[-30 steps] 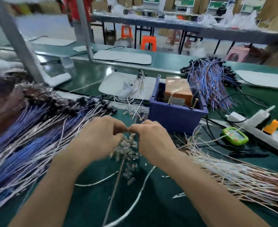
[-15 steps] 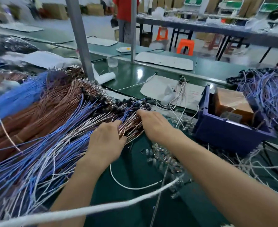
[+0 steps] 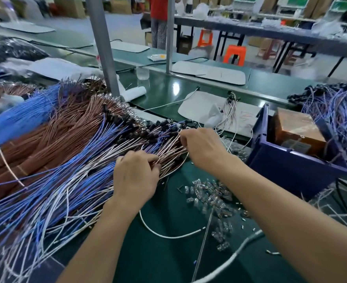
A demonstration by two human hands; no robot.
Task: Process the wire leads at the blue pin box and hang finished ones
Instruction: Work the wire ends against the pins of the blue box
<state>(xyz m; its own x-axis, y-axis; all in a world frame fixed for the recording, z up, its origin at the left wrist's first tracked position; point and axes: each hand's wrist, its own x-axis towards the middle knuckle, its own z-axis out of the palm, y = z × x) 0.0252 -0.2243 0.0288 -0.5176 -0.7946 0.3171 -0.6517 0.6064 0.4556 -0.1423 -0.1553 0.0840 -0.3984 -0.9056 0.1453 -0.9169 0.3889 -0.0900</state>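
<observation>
A big pile of wire leads (image 3: 70,160), blue, white and copper-brown with black end caps, covers the left of the green bench. My left hand (image 3: 137,176) lies on the pile's right edge, fingers curled into the thin copper and white strands. My right hand (image 3: 201,146) is just right of it, fingertips pinching strands at the pile's end. The blue pin box (image 3: 291,166) stands to the right of my right hand with a brown carton (image 3: 297,129) inside. A heap of small clear connector housings (image 3: 211,199) lies on the bench under my right forearm.
A second bundle of blue leads (image 3: 336,111) hangs over behind the box at the right. A grey upright post (image 3: 103,45) rises behind the pile. A white cord (image 3: 168,234) loops across the near bench. White pads (image 3: 209,71) lie further back. A person stands in the aisle.
One second ago both hands pinched clear housings together at bench centre. They have moved left onto the lead pile, and the view has turned left. Since half a second ago the hands barely shifted.
</observation>
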